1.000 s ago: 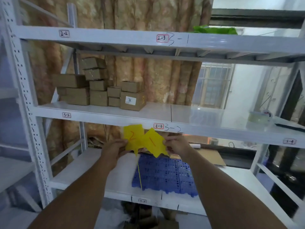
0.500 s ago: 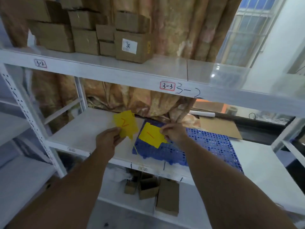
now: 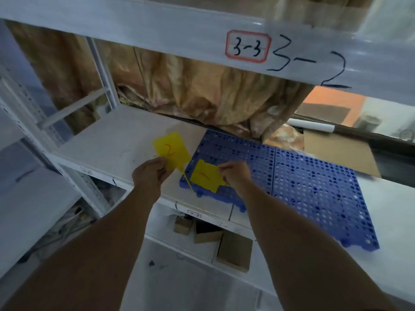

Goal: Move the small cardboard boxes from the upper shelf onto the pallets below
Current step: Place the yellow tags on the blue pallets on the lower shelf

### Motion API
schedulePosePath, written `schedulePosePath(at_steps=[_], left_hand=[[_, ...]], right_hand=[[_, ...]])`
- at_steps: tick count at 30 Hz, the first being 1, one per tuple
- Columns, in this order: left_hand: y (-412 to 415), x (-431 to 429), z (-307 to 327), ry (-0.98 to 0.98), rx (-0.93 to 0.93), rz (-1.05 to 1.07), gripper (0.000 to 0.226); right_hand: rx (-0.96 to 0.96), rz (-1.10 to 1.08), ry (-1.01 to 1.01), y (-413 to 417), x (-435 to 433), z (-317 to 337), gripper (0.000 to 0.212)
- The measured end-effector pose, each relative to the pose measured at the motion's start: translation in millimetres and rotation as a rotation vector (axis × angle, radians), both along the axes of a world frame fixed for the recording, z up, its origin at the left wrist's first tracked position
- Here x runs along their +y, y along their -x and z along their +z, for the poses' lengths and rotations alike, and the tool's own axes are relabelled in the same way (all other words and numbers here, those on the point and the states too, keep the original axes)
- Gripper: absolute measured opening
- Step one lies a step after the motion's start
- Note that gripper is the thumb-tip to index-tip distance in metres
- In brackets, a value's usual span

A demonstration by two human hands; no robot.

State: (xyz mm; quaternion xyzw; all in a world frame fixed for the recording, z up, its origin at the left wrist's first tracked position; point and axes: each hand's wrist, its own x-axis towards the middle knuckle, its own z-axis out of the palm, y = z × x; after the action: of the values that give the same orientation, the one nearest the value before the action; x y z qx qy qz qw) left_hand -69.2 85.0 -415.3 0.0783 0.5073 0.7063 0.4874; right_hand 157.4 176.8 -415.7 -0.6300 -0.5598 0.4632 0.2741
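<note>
Status: my left hand (image 3: 149, 176) pinches yellow tag (image 3: 171, 151) marked 2 over shelf (image 3: 112, 142); right hand (image 3: 237, 175) pinches second yellow tag (image 3: 205, 177) above blue pallet (image 3: 314, 187).

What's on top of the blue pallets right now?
Only a yellow tag, pinched by the right hand, is over the blue pallets, at their near left corner. The grid beneath it is hidden.

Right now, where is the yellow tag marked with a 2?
In the head view, left of centre: the left hand pinches the yellow tag over the white shelf, just left of the blue pallet and the other yellow tag.
</note>
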Motion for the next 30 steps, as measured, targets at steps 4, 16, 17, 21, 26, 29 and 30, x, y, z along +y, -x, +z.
schedulePosePath(at_steps=[4, 16, 17, 21, 26, 29, 30], left_hand=[[7.1, 7.4, -15.2, 0.004, -0.002, 0.013, 0.021], [17.8, 18.1, -35.7, 0.026, -0.01, -0.008, 0.032], [18.6, 18.4, -36.6, 0.026, -0.007, -0.013, 0.032], [17.5, 17.2, -36.7, 0.029, 0.001, -0.023, 0.031], [14.9, 14.4, -34.2, 0.043, 0.004, -0.016, 0.028], [13.2, 12.9, -31.3, 0.035, 0.008, -0.026, 0.027], [12.4, 12.9, -29.7, 0.032, 0.011, -0.028, 0.026]], right_hand=[[-0.057, 0.038, -0.025, 10.0, 10.7, -13.8, 0.015], [-0.371, 0.189, -0.264, 28.1, 13.3, -40.2, 0.023], [-0.388, 0.191, -0.269, 29.0, 13.0, -41.1, 0.023], [-0.445, 0.191, -0.292, 32.9, 12.7, -44.6, 0.024], [-0.455, 0.183, -0.305, 35.6, 12.2, -46.4, 0.025], [-0.417, 0.166, -0.291, 35.4, 10.3, -45.7, 0.025], [-0.399, 0.15, -0.281, 35.0, 10.2, -44.2, 0.024]])
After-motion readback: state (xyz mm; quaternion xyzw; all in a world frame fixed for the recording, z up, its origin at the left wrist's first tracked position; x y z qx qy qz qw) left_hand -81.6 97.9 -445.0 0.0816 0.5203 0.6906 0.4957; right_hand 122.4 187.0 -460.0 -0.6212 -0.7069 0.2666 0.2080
